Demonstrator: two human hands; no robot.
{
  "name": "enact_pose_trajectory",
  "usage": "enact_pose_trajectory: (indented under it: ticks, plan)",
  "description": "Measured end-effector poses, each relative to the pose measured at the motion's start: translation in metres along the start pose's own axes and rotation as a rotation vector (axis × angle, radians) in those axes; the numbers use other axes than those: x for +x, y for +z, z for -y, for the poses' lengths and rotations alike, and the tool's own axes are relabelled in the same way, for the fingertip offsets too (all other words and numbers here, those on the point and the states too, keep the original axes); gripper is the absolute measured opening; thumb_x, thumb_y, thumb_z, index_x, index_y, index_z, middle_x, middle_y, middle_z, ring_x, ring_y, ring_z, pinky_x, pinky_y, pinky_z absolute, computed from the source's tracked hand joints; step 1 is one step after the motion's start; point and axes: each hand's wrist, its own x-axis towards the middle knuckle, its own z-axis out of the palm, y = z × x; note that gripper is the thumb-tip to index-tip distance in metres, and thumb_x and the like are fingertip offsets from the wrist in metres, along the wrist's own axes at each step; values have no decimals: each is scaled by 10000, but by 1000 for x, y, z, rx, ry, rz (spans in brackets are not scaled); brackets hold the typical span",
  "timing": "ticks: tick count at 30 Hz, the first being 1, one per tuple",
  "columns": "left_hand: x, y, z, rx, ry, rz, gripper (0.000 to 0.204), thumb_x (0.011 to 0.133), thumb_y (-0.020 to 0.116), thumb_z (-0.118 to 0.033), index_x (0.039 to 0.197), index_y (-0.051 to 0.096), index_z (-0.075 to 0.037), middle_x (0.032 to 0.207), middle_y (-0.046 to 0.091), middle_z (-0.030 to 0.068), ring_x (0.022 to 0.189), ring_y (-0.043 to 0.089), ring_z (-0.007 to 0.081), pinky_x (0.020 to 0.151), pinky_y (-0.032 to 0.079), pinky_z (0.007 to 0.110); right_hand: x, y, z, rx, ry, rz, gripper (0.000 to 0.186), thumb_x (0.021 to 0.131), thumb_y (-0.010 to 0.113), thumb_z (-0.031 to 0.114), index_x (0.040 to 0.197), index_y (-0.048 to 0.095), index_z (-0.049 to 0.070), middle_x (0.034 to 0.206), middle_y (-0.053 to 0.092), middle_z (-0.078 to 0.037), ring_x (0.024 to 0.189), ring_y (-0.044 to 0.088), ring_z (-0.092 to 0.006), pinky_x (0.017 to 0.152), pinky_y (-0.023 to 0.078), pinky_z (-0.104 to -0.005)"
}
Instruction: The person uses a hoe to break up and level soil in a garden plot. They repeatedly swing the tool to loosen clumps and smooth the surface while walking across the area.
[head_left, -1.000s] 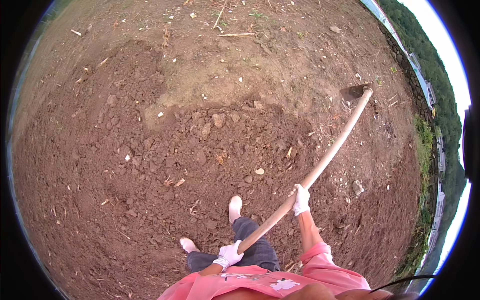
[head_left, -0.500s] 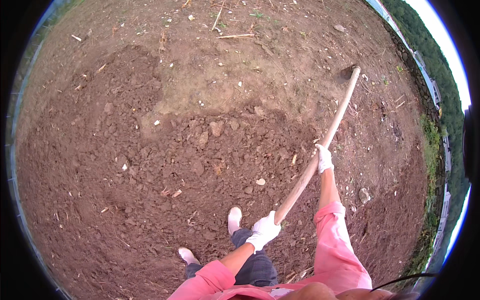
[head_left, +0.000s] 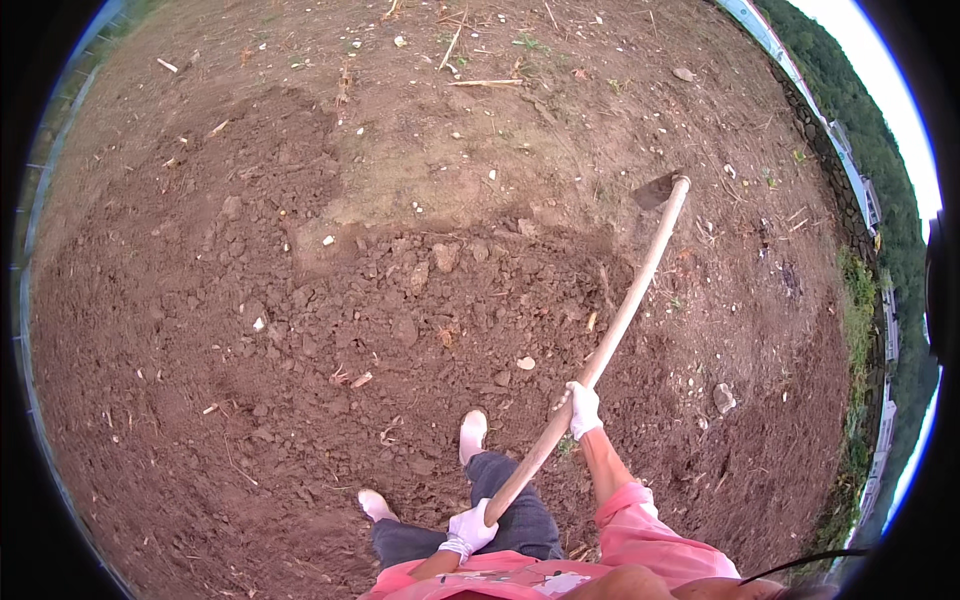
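Watching through the head view. Both hands are on one tool, a long wooden hoe (head_left: 634,295). It slants from the person's body toward the upper right, its blade (head_left: 655,192) pointing left off the far end.

Right hand (head_left: 582,410), in a white glove, is wrapped round the handle partway up. Left hand (head_left: 472,529), also gloved, is closed round the near end, low by the trousers (head_left: 525,515).

Step, as I judge it: working the ground with the hoe, between strokes or just at one. The blade lies over paler, firmer ground (head_left: 470,180), a little beyond the edge of the dark loosened soil (head_left: 400,330). Whether it touches I cannot tell. I reckon the next move calls for both grips kept firm, the edge set into that firm strip, and a pull toward the body, clear of the two pale shoes (head_left: 473,437).

Containers: none that I can make out. The loosened soil lies in open clods on the field, with a pale stone (head_left: 526,363) among them. A grey stone (head_left: 724,398) sits right of the handle; dry stalks (head_left: 487,83) lie farther off.
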Motion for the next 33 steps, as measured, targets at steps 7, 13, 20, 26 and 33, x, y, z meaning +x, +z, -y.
enact_pose_trajectory:
  ticks: [7, 13, 20, 26, 33]
  plan:
    - [87, -36, -109, -94, 301, -161, 391, 723, 560, -289, 1072, 447, -151, 795, 610, 167, 736, 588, 364, 642, 455, 448, -17, 28, 201, 41, -410, 65, 73, 757, 550, 85, 745, 494, 40, 563, 465, -20, 441, 455, -133, 412, 411, -266]
    - [170, -84, -194, -121, 329, -265, 351, 740, 546, -305, 1016, 456, -108, 764, 607, 185, 742, 588, 376, 642, 452, 462, 71, 63, 299, -12, -534, 77, 96, 751, 575, 89, 734, 497, 36, 558, 480, -27, 435, 468, -131, 399, 420, -270]
    - [126, -11, -124, -124, -48, -109, 364, 722, 581, -311, 971, 450, -81, 740, 599, 207, 723, 585, 389, 634, 452, 464, 183, 46, 91, -171, -9, 142, 95, 726, 571, 94, 721, 535, 7, 537, 489, -54, 434, 477, -168, 424, 427, -296]
    - [12, 74, 0, -51, -279, 36, 426, 677, 556, -341, 1026, 449, -122, 770, 616, 169, 725, 601, 352, 663, 465, 458, 53, 8, -62, -160, 240, 87, 81, 718, 572, 53, 690, 496, 43, 538, 466, -45, 443, 471, -164, 418, 438, -311]
    - [49, 36, -31, -37, -61, -107, 432, 691, 566, -337, 1081, 460, -185, 781, 617, 144, 726, 600, 343, 650, 462, 447, 46, 15, 29, -69, -2, 76, 66, 731, 560, 72, 721, 501, 45, 553, 463, -28, 447, 463, -152, 418, 424, -294]
